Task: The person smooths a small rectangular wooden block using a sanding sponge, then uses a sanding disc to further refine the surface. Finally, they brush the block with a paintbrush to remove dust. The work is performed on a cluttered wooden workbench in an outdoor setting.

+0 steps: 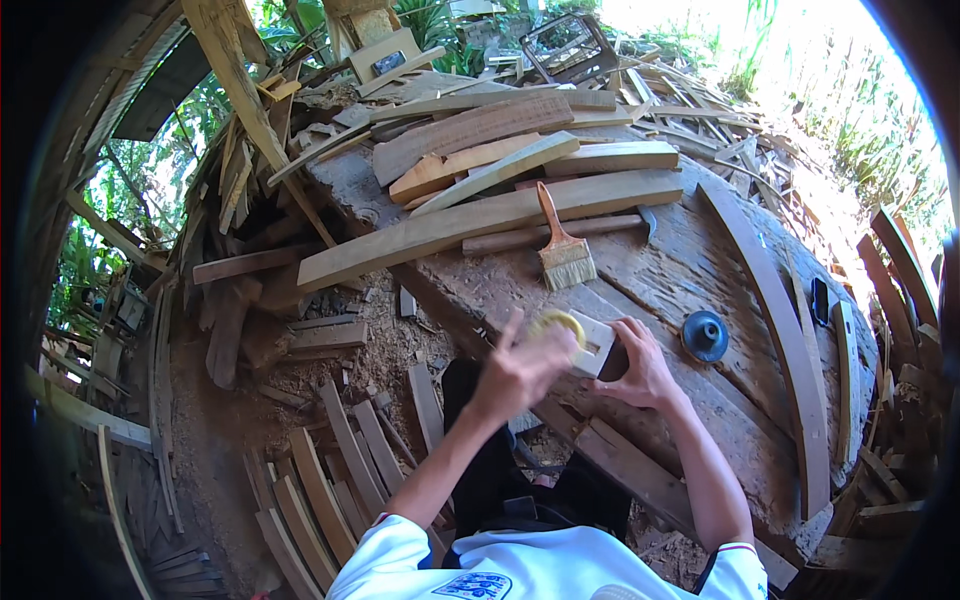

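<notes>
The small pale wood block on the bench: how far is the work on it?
Done: nothing can be judged finished; the block's surface is mostly hidden.
In hand: the right hand steadies the block on the workbench, and the left hand presses a yellowish pad on it.
Left: the paintbrush and the dark round disc lie untouched nearby.

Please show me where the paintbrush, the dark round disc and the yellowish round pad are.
paintbrush (567, 262): head view, on its bristles.
dark round disc (705, 336): head view, on its centre.
yellowish round pad (557, 322): head view, on its top edge, at the left hand (522, 372).
</notes>
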### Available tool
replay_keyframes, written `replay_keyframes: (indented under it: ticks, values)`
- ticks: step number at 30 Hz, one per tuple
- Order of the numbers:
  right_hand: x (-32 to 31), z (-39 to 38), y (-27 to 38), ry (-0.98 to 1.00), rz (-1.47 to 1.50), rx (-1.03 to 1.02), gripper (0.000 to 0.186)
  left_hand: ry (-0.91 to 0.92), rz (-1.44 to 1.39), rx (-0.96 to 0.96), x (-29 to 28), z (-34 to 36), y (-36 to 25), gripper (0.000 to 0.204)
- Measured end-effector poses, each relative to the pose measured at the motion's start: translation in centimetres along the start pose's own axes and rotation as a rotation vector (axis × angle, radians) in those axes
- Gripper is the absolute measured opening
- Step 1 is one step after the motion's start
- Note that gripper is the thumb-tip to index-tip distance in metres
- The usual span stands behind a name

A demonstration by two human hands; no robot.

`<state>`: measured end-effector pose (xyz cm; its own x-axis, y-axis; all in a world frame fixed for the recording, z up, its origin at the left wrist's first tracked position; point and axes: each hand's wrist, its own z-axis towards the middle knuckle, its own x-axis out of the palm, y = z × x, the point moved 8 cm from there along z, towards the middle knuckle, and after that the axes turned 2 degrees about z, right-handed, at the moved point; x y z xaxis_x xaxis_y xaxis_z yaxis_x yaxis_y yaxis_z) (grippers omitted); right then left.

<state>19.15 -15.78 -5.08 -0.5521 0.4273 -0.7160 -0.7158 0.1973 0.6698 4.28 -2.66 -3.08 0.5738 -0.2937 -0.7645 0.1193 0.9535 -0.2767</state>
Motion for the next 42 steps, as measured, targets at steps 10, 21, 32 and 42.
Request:
replay_keyframes:
  ticks: [10,21,32,42]
  values:
    - [0.4,-0.1,-0.8,0.013,0.007,-0.040,0.095,0.086,-0.167,0.120,1.4,1.0,-4.8,0.025]
    - [0.4,-0.2,-0.9,0.030,0.011,0.004,0.096,0.133,-0.195,-0.005,0.7,2.7,-2.6,0.017]
    - [-0.4,-0.2,-0.1,-0.045,0.072,-0.004,0.104,0.156,-0.147,-0.066,2.6,4.9,-0.5,0.017]
    - [-0.2,0.0,-0.9,-0.042,0.224,0.045,0.141,0.225,-0.142,-0.226,2.2,6.4,1.7,0.020]
